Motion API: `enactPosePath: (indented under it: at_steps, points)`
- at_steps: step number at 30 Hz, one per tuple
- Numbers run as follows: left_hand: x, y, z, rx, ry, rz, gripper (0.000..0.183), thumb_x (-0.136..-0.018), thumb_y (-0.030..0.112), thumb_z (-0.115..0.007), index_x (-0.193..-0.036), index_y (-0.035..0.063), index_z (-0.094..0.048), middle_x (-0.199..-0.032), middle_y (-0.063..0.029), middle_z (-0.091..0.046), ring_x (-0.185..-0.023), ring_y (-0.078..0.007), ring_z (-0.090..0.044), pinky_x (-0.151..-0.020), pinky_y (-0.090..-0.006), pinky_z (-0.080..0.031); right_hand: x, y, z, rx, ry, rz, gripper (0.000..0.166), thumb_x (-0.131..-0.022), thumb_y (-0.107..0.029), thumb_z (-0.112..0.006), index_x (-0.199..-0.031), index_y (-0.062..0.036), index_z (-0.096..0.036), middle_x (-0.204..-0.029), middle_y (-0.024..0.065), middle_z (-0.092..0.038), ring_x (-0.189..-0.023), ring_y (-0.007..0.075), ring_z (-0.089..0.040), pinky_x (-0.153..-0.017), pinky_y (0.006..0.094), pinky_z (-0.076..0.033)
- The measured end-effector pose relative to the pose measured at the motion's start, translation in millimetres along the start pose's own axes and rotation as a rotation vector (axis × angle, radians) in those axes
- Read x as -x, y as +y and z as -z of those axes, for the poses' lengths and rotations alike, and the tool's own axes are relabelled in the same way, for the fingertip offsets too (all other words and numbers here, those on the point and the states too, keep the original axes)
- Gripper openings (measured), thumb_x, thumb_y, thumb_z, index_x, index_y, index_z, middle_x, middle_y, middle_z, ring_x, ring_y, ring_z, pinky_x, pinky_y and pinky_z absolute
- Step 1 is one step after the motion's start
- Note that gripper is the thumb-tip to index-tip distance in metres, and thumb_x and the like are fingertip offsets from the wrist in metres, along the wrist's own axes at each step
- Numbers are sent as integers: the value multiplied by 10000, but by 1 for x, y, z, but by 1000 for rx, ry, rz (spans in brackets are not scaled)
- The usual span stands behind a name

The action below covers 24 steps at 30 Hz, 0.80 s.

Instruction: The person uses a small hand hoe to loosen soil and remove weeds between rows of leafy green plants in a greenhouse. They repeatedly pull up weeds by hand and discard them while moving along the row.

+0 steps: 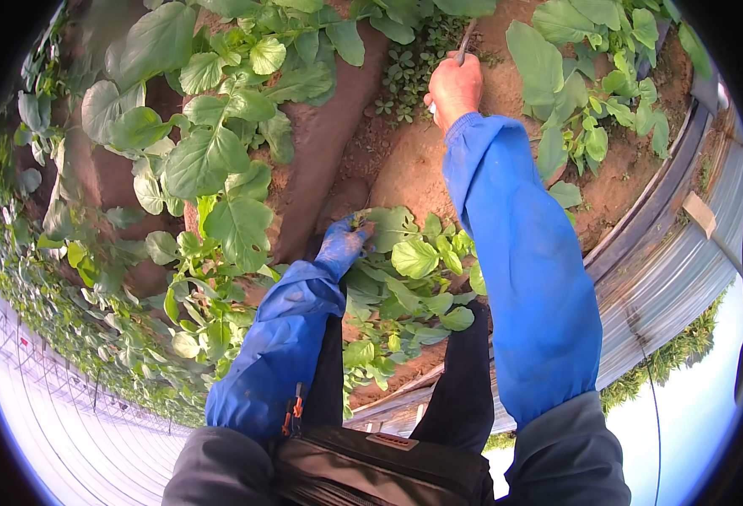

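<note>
My right hand [455, 90] is bare and closed around the handle of a hand tool. The tool's thin metal shank [467, 39] runs up towards the top edge, and its working end is hard to make out. Low green weeds [403, 79] grow in the soil just left of that fist. My left hand [341, 243] wears a soil-stained blue glove and is low over the furrow [340, 183]. Its fingers are curled around a small tuft of plant bits [363, 219]. Right beside it, a leafy vegetable plant [416, 256] spreads its leaves between my legs.
Large leafy crops [210, 152] fill the left side, with more plants [567, 76] at upper right. A dark raised edging [631, 209] and plastic sheeting [675, 253] border the bed on the right. A dark waist bag [378, 465] hangs at my front.
</note>
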<state>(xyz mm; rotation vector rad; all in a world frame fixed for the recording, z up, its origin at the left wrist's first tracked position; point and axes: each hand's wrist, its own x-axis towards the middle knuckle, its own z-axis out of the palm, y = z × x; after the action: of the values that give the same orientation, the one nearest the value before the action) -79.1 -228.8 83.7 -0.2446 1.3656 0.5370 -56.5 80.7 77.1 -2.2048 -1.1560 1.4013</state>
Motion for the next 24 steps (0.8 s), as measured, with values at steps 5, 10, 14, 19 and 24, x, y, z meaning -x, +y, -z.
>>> enactPosePath:
  at_steps: [5, 10, 14, 19, 24]
  points:
    - [-4, -8, 13, 76, 23, -43, 199, -942, 167, -633, -1075, 18, -638, -904, -52, -676, -696, -140, -614, -634, -272, -493, 40, 60, -25, 52, -8, -77, 212, -922, -104, -427, -1115, -71, -509, -785, 108, -546, -484, 220, -498, -415, 364, -414]
    - [2, 1, 22, 114, 151, -65, 193, -942, 152, -630, -1076, 13, -634, -927, -64, -673, -715, -141, -613, -643, -279, -491, 98, 111, -37, 22, 37, 12, 218, -892, -66, -451, -1099, -66, -522, -874, 172, -589, -736, 321, -571, -651, 423, -468]
    - [7, -3, 38, 74, 195, -82, 272, -927, 226, -658, -1118, 34, -636, -881, -64, -688, -654, -142, -640, -584, -275, -490, 142, 117, -32, 121, 79, 49, 238, -864, -38, -477, -1094, -29, -539, -1016, 243, -635, -977, 425, -605, -867, 470, -479]
    - [15, -5, 51, -21, 250, -79, 269, -920, 210, -662, -1120, 31, -636, -845, -59, -680, -601, -132, -621, -554, -270, -481, 189, 155, -24, 125, 31, -32, 240, -848, -32, -467, -1076, -31, -542, -1003, 255, -630, -979, 432, -602, -873, 469, -476]
    - [15, -17, 61, 39, 370, -63, 272, -920, 188, -654, -1140, 30, -633, -871, -67, -687, -591, -125, -617, -520, -256, -477, 239, 187, -21, 163, -22, -66, 230, -851, -33, -471, -1066, -38, -552, -942, 237, -628, -930, 422, -606, -831, 454, -479]
